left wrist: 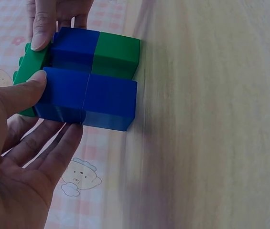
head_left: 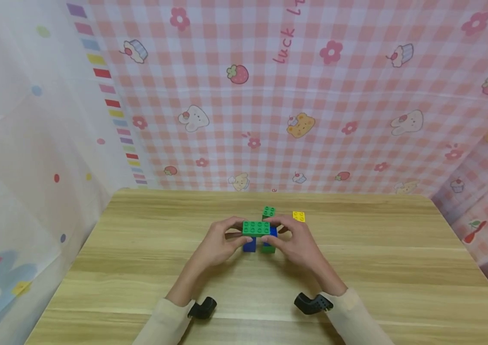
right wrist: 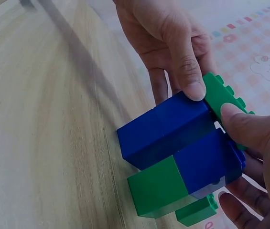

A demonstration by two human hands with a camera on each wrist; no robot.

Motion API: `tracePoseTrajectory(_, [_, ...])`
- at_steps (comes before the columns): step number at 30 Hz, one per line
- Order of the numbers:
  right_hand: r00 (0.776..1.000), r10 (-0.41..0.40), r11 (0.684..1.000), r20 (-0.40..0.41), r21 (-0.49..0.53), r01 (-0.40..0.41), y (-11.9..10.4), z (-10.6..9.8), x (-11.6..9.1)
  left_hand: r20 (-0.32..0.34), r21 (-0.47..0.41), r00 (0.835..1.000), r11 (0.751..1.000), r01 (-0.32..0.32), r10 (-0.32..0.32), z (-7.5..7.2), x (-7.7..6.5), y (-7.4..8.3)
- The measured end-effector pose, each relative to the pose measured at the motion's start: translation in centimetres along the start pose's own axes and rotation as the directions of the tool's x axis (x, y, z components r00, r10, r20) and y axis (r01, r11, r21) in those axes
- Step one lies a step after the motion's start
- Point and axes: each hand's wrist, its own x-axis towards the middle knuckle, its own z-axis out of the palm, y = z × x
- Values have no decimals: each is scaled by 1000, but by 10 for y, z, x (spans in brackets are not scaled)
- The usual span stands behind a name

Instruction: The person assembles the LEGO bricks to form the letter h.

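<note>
The long green brick lies across two stacks. My left hand and right hand pinch its ends, toward the table's far edge.

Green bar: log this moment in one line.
left hand: grips green bar; right hand: grips green bar; below: two stacks; beyond: green block, yellow block

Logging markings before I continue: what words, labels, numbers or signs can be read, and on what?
"luck": pink gingham cloth; the next word is cut off by the head view's top edge.
"e": same cloth, near its bottom.
Toy building bricks: no text can be made out.
</note>
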Motion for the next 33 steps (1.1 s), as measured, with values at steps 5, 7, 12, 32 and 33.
tracePoseTrajectory(5, [1000, 12, 1000, 2, 18, -12, 1, 1, 0, -8, -21, 1000, 1000, -1, 1, 1, 0, -4])
tracePoseTrajectory(7, [1000, 18, 1000, 5, 21, -19, 1, 1, 1, -13, -27, 1000, 1000, 5, -5, 2, 0, -4])
tracePoseTrajectory(12, [1000, 16, 1000, -1, 24, -16, 1, 1, 0, -25, -31, 1000, 999, 17, -17, 4, 0, -4])
tracePoseTrajectory(32, [999, -6, 1000, -40, -19, 5, 6, 9, -3, -107, -68, 992, 996, 64, -71, 10, -1, -6])
tracePoseTrajectory(33, [999, -7, 1000, -43, -20, 6, 7, 10, -3, -107, -64, 992, 996, 63, -69, 10, -1, -6])
